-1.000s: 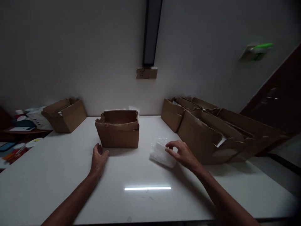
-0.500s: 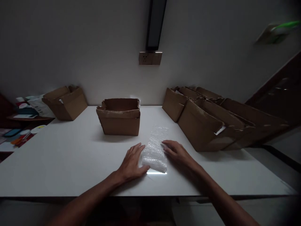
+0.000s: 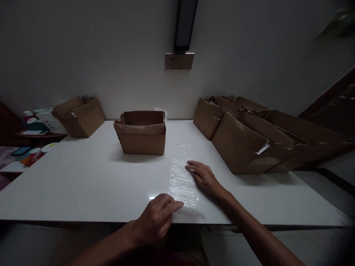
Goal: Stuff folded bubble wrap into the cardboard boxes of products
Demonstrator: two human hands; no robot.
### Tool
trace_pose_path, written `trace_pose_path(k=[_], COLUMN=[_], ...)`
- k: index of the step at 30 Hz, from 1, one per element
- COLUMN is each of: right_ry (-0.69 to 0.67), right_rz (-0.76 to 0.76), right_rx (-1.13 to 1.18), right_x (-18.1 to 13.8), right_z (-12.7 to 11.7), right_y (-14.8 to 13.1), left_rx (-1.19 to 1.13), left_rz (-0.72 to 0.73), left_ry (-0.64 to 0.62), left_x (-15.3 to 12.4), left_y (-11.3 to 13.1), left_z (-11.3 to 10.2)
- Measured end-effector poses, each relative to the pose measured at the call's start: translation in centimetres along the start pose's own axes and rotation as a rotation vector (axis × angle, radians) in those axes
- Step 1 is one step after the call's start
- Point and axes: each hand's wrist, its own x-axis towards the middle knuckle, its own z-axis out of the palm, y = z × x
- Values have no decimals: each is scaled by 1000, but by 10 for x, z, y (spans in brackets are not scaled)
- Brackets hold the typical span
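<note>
A clear strip of bubble wrap (image 3: 181, 173) lies flat on the white table, running from near the front edge toward the back. My left hand (image 3: 158, 216) is at its near left corner, fingers curled and thumb laid along the top, pinching the near end. This near end looks slightly raised and blurred. On the right side, my right hand (image 3: 202, 175) rests palm down with its fingers stretched out, the fingertips touching the wrap's right edge.
An open cardboard box (image 3: 142, 138) stands behind and left of the wrap. Several more boxes (image 3: 244, 144) crowd the right side, and another box (image 3: 80, 118) sits at the far left. A wall socket (image 3: 179, 61) is at the back.
My left hand has drawn back toward the table's front edge and closed on the wrap's near end. The wrap now lies longer and flatter, reaching nearer. My right hand stays by its right edge.
</note>
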Motion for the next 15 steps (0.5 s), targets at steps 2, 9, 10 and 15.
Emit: trace_pose_path(k=[2,9,10,15], right_ry=[10,72,73,-177], right_rz=[-4,10,-7,-151], right_rx=[-21,-183,-201,-229], right_x=[0,-2,-3,6], right_z=[2,-5,-5,-2], right_y=[-3,-23,-28,-35], left_rx=[-1,180,210,243], left_rz=[41,-11,-9,-2], left_ry=[-24,-357,-395,-362], left_x=[-8,-12,-11,-7], left_y=[7,15,14,6], left_z=[-2,-3,-2,6])
